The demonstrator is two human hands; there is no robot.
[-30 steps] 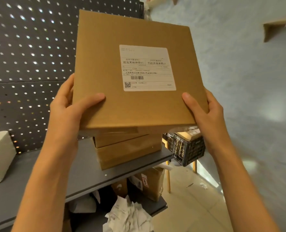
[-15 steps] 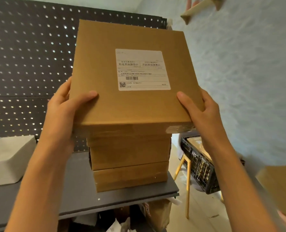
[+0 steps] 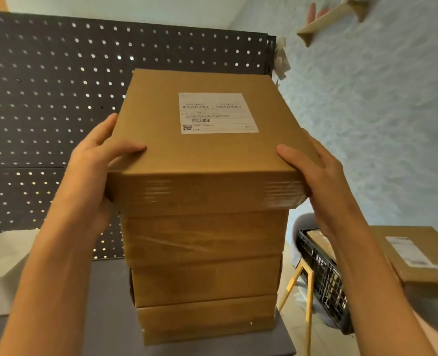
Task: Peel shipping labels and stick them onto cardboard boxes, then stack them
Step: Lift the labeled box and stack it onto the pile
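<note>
A flat cardboard box point(image 3: 205, 155) with a white shipping label point(image 3: 217, 113) on its top sits on a stack of three similar boxes point(image 3: 205, 276). My left hand point(image 3: 97, 160) grips its left side, thumb lying on the top face. My right hand point(image 3: 312, 173) grips its right side, thumb on top too. The stack stands on a grey shelf point(image 3: 110, 304) in front of a dark pegboard. The held box overhangs the stack a little toward me.
A white foam block point(image 3: 4, 268) lies at the left of the shelf. Another labelled box point(image 3: 415, 255) sits at the right, above a black crate point(image 3: 323, 278) on a wooden stand. A small wooden wall shelf point(image 3: 328, 16) hangs up right.
Both hands lowered the labelled box onto the stack; its underside now meets the box below. The view tilted, bringing the whole stack and the box at right into sight.
</note>
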